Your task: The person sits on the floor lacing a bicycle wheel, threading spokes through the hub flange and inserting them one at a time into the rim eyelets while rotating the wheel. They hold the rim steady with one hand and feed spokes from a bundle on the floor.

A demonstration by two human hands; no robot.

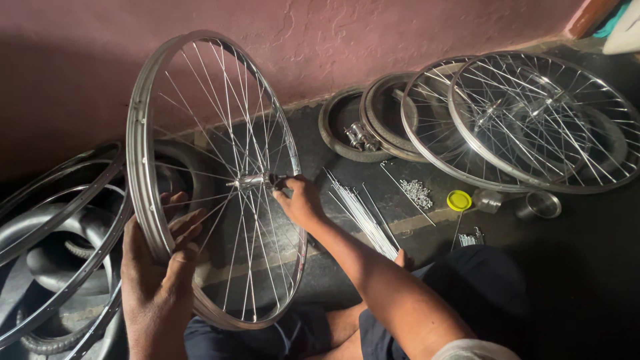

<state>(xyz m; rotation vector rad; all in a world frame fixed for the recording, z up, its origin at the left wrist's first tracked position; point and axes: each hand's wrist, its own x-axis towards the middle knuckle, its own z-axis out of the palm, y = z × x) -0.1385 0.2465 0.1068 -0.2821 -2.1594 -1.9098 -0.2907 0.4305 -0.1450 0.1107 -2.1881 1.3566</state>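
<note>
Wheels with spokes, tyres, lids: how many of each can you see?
Wheels with spokes: 3 — held wheel, two on the floor
Tyres by the wall: 2
Yellow lid: 1
Total: 6

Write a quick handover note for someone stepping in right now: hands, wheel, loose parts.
Left hand grips the rim of the upright spoked wheel.
Right hand is at the hub, fingers on the axle end.
Loose spokes, a nipple pile and a yellow lid lie on the floor to the right.
Two laced wheels lie flat by the wall.
Whether the held wheel is fully laced can't be told.
</note>
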